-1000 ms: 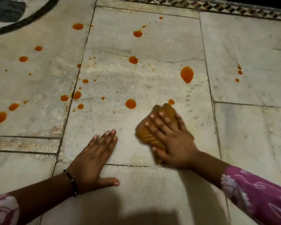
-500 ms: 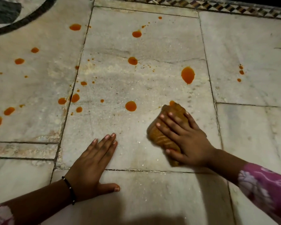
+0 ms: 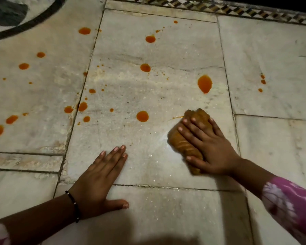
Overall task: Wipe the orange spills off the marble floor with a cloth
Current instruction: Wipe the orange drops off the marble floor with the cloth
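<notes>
Pale marble floor (image 3: pixel 166 96) in big slabs with dark seams, a checkered border strip (image 3: pixel 237 7) along the far edge and a curved black inlay (image 3: pixel 30 25) in the far left corner. Orange spills all over: a big teardrop blob (image 3: pixel 204 84) on the far right of the middle slab, a round spot (image 3: pixel 142 116) just left of the cloth, more drops trailing off over the left slab, plus a few tiny ones (image 3: pixel 262 81) on the right slab. The right hand (image 3: pixel 208 147) lies flat on top of the bunched-up orange-brown cloth (image 3: pixel 184 144), fingers spread across it and thumb hooked round its near end, pressing it to the floor. Compared with a second ago the cloth has slid right and a bit farther away, and the little spot that sat at its far tip is now just a thin orange smear (image 3: pixel 175 118) trailing left from the cloth's edge. The left hand (image 3: pixel 99 181) hasn't budged, palm flat on the marble, fingers together, thumb out, holding nothing, black bracelet (image 3: pixel 73 206) on the wrist. Pink flowered sleeve (image 3: pixel 290 204) on the right arm.
</notes>
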Demonstrator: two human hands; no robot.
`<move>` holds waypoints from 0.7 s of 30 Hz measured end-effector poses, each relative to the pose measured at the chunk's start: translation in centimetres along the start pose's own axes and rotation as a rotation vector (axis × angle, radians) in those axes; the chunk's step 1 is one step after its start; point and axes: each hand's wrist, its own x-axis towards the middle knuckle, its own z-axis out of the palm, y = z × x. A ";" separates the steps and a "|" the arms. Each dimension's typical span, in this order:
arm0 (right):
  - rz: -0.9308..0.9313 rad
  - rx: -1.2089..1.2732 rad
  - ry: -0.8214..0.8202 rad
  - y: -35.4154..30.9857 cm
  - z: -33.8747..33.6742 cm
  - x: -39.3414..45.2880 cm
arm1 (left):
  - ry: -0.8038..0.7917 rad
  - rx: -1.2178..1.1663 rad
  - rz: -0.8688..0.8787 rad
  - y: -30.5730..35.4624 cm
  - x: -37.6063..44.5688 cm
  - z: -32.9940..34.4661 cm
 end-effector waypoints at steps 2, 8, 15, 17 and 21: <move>-0.093 -0.035 0.009 -2.9 0.0 2.5 | -0.007 0.004 0.012 -0.1 0.0 -0.3; -0.466 -0.013 -0.053 -9.1 1.8 -2.3 | 0.013 0.063 -0.031 -2.0 0.2 -1.3; -0.441 -0.041 0.033 -8.6 1.1 6.7 | 0.004 0.043 -0.103 -2.4 0.6 -1.5; -0.218 -0.028 0.057 -6.1 0.3 9.7 | 0.004 0.032 -0.126 -2.3 0.3 -1.3; 0.224 0.077 0.125 -2.3 0.3 6.7 | 0.032 -0.003 -0.096 -2.3 0.2 -1.1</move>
